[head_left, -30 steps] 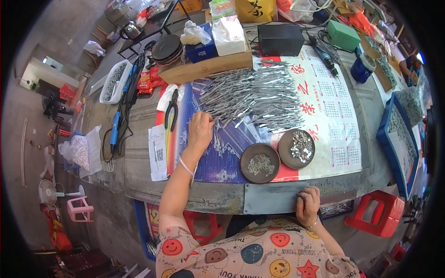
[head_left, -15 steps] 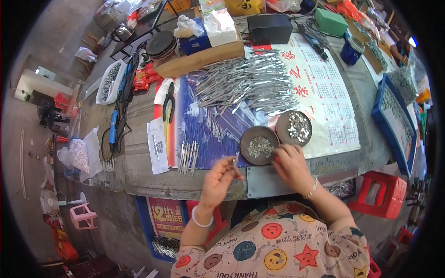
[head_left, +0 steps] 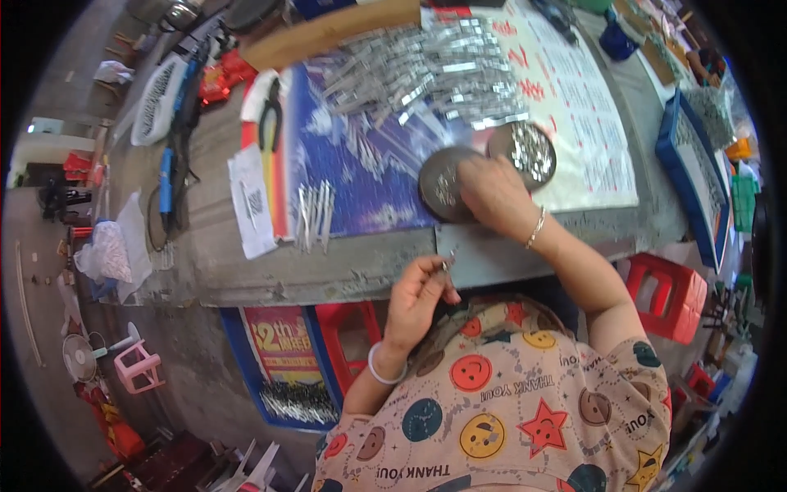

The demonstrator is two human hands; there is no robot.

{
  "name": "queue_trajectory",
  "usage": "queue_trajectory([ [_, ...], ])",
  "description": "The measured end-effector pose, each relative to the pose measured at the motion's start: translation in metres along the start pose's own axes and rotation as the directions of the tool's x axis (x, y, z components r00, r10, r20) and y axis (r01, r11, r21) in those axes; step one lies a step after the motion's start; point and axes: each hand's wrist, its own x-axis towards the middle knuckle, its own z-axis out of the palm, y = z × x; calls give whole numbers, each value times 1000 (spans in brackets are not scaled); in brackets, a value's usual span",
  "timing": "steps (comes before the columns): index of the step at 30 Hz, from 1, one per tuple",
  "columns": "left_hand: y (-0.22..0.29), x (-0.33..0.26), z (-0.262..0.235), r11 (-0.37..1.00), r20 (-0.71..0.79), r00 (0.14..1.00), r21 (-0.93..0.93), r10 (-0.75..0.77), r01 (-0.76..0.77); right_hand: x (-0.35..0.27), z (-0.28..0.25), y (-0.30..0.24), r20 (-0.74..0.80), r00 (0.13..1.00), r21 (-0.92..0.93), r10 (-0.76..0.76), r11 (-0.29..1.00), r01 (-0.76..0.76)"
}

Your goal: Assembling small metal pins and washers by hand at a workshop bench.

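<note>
My left hand is closed in a pinch on a small, thin silvery metal piece, just off the table's front edge. My right hand reaches over a round dark dish of tiny metal parts, its fingertips bunched together at the dish. Whatever those fingertips hold is hidden. Beside it, partly behind my right hand, stands a second round dish with shiny flat metal bits. A short row of metal strips lies on the blue sheet to the left. Beyond the dishes spreads a large pile of similar strips.
Pliers and a white paper slip lie left of the blue sheet. A blue-handled corded tool rests farther left. On the right are a blue tray and a red stool. A wooden board stands behind the pile.
The whole view has tilted, so the table sits higher in the picture. My right hand has moved from the dishes' near rim over the left dish. My left hand has drawn back toward me.
</note>
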Motion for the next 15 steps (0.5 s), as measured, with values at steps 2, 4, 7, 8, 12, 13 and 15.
queue_trajectory([
  [2,2,-1,-4,999,-27,999,7,40,-39,1,-4,-4,-19,999,29,25,999,-24],
  [4,-2,1,-9,997,-39,996,-21,75,-76,4,-9,-8,-78,996,80,34,996,-28],
  [7,-6,0,-7,997,-65,996,-33,61,-64,1,-12,-10,-106,989,234,100,969,-73],
  [8,-7,-1,-5,997,-51,997,-38,59,-61,-1,-11,-11,-101,990,237,103,968,-76],
  [12,-10,-3,1,997,-21,998,-48,51,-52,-7,-16,-14,-68,972,483,225,860,-166],
  [13,-11,-4,2,997,-24,998,-48,51,-52,-8,-18,-16,-52,965,555,257,811,-186],
  [15,-11,-3,5,998,-25,998,-34,55,-56,-10,-24,-17,-1,955,616,298,753,-234],
])
